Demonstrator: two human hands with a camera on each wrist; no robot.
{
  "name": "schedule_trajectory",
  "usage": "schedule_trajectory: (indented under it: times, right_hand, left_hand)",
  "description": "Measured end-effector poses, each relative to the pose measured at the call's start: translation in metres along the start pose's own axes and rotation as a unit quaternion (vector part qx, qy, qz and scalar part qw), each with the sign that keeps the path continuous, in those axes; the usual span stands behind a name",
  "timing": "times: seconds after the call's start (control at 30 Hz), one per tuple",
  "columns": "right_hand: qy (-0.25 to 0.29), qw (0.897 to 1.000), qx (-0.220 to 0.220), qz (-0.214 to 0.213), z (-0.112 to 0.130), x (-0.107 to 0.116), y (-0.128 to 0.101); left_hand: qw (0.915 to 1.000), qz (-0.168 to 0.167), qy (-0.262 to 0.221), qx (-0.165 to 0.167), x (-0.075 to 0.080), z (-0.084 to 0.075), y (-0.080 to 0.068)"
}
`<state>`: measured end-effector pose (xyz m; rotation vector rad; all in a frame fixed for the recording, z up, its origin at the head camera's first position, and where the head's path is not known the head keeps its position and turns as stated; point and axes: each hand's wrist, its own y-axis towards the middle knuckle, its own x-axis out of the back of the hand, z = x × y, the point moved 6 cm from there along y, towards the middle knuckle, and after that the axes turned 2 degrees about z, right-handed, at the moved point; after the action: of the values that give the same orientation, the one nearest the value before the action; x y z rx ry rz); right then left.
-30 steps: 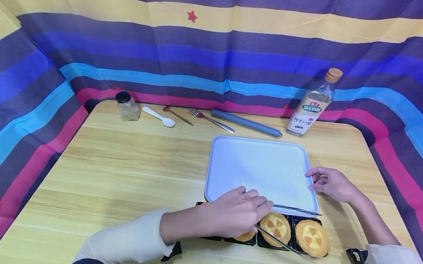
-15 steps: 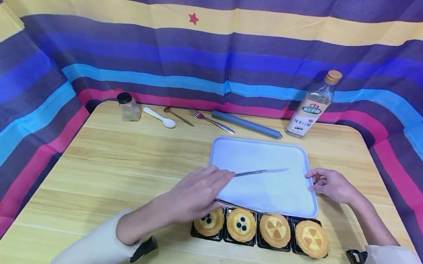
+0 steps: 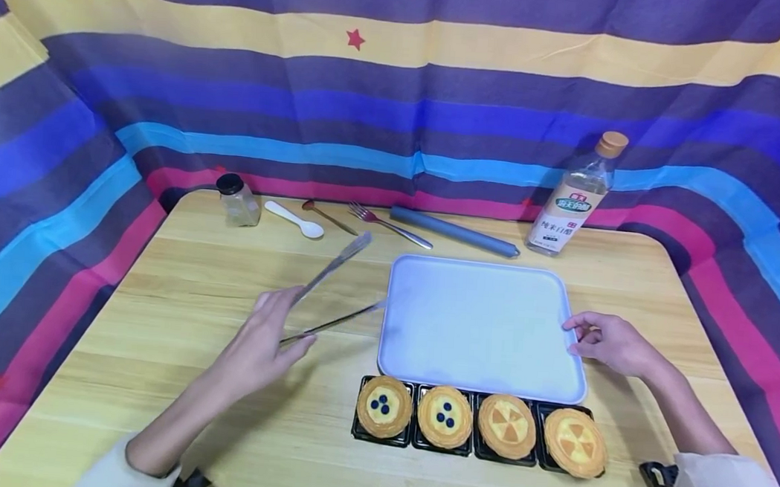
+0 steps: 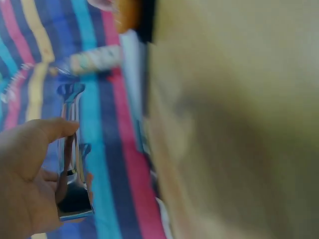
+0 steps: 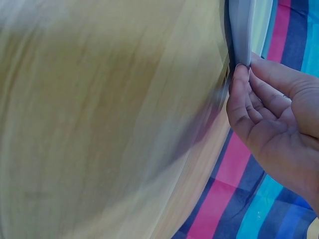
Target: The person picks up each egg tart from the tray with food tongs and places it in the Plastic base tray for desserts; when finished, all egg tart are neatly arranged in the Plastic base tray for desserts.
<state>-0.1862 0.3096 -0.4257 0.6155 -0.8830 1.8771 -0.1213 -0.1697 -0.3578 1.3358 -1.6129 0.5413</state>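
My left hand [image 3: 256,351] grips metal tongs [image 3: 331,268] over the left-middle of the table. In the head view the tongs' two arms are spread, with nothing between them. The left wrist view shows the tongs' bent end [image 4: 75,199] in my palm and the thumb on one arm. My right hand [image 3: 615,345] pinches the right rim of a pale rectangular tray [image 3: 479,323]; the right wrist view shows thumb and fingers on either side of the tray's edge [image 5: 241,35]. In front of the tray, several round tarts sit in black plastic holders: two with blueberries [image 3: 383,407], two with fan-shaped patterns [image 3: 508,426].
Along the back edge lie a black-lidded jar [image 3: 240,203], a white spoon [image 3: 294,219], a small brown-headed utensil [image 3: 330,216], a fork [image 3: 391,225] and a blue-grey rod [image 3: 454,231]. A vinegar bottle [image 3: 566,209] stands behind the tray. Striped cloth [image 3: 425,111] hangs around the table.
My left hand has swung the tongs from over the tarts, across the tray's front, to the left, uncovering the blueberry tarts. The right hand stays at the tray's rim.
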Motion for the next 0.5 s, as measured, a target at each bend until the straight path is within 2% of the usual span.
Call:
schedule_trajectory:
  times: [0.1,0.23,0.33,0.5]
  right_hand:
    - [-0.002,1.000,-0.001,-0.001,0.000,0.001,0.000]
    - [0.002,1.000,-0.001,0.000,0.000,0.000,-0.001]
    - [0.005,1.000,-0.001,0.000,0.001,0.000,-0.001]
    - [0.008,1.000,0.001,0.002,0.001,-0.001,-0.001]
  left_hand:
    - [0.9997,-0.017,0.007,0.015,-0.002,0.022,-0.008]
    - [0.9990,-0.028,0.017,0.030,-0.007,0.041,-0.015]
    - [0.9980,-0.022,0.023,0.055,-0.015,0.051,-0.019]
    - [0.9926,0.001,0.023,0.119,-0.030,0.061,-0.025]
